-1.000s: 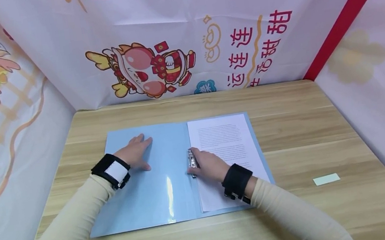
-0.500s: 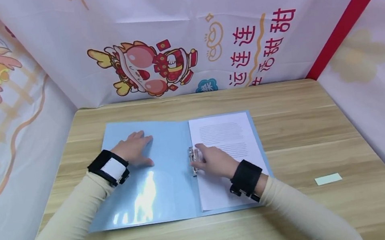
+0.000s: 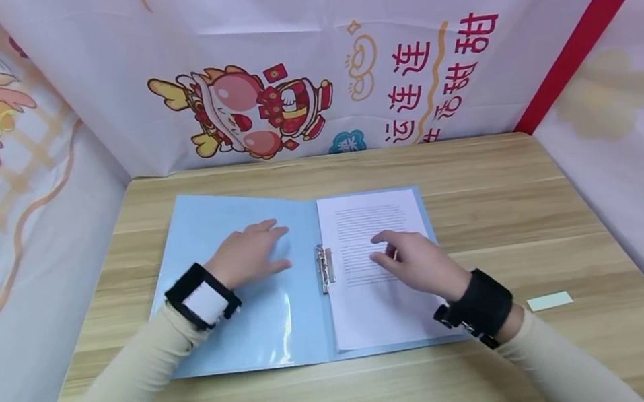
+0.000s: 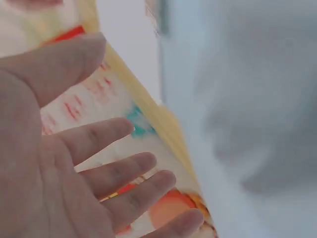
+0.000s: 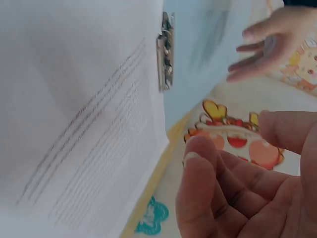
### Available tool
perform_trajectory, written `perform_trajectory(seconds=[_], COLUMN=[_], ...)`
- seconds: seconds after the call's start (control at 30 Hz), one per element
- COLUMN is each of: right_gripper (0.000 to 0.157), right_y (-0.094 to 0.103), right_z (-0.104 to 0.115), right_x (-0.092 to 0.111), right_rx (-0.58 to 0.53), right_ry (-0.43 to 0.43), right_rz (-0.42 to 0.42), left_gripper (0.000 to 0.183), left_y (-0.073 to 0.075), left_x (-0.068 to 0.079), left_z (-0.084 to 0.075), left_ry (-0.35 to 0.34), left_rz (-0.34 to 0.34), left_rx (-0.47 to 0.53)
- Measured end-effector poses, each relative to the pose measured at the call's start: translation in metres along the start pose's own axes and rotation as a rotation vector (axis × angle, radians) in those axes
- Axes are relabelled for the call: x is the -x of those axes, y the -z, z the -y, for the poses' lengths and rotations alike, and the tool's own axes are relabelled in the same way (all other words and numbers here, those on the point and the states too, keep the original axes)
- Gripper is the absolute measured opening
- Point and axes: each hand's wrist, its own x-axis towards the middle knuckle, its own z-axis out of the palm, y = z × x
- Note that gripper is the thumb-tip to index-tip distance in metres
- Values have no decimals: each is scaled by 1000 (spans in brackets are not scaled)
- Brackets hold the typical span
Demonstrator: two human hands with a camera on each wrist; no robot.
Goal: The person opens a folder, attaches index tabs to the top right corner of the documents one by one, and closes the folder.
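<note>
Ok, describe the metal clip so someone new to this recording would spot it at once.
On the wooden table lies an open light-blue folder. Near its fold, in the head view, at the left edge of the white printed paper, sits the metal clip, short and narrow. Its silvery hardware sets it apart from the smooth blue cover and flat paper.

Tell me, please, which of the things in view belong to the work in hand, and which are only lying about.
Seem part of the work:
blue folder, open, near the left hand
printed paper, on the folder's right side, near the right hand
metal clip, at the paper's left edge

Seem unrelated:
pale green strip, on the table right of the folder
printed cloth behind the table
</note>
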Motion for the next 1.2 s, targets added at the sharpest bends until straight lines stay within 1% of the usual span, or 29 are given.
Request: perform_trajectory(seconds=[0.07, 0.13, 0.2, 0.27, 0.33, 0.43, 0.53, 0.57, 0.67, 0.8, 0.9, 1.03, 1.2], right_gripper=[33, 30, 28, 27, 26, 24, 25, 25, 27, 29, 29, 29, 30], right_y=[6, 12, 17, 23, 29, 35, 42, 45, 54, 61, 64, 66, 61], right_z=[-7, -14, -20, -26, -31, -45, -67, -76, -104, -136, -155, -174, -191], right_x=[10, 21, 32, 41, 50, 62, 77, 83, 101, 122, 135, 145, 152], right_rx=[14, 37, 54, 67, 68, 65, 78, 85, 108, 128, 146, 168, 190], right_ry=[-1, -12, -26, -45, -61, -75, -80, -80, -111, -161, -198, -244, -253], right_rz=[-23, -44, -62, -76, -79, -79, -84, -88, -103, -114, -81, -11, 29], left_gripper=[68, 67, 66, 66, 66, 69, 74, 76, 78, 80, 80, 79, 81], left_y=[-6, -15, -27, -38, -47, -63, -75, -78, -86, -91, -91, -90, -93], left_x=[7, 12, 15, 15, 15, 15, 16, 16, 18, 19, 18, 16, 12], left_z=[-20, -40, -60, -76, -89, -101, -106, -106, -106, -103, -103, -103, -101], left_ry=[-62, -141, -222, -295, -327, -326, -317, -319, -318, -313, -313, -305, -304], left_rz=[-27, -40, -31, -17, 10, 52, 97, 103, 104, 97, 103, 116, 118], left_rx=[17, 39, 52, 32, 5, -54, -101, -114, -141, -150, -133, -104, -112])
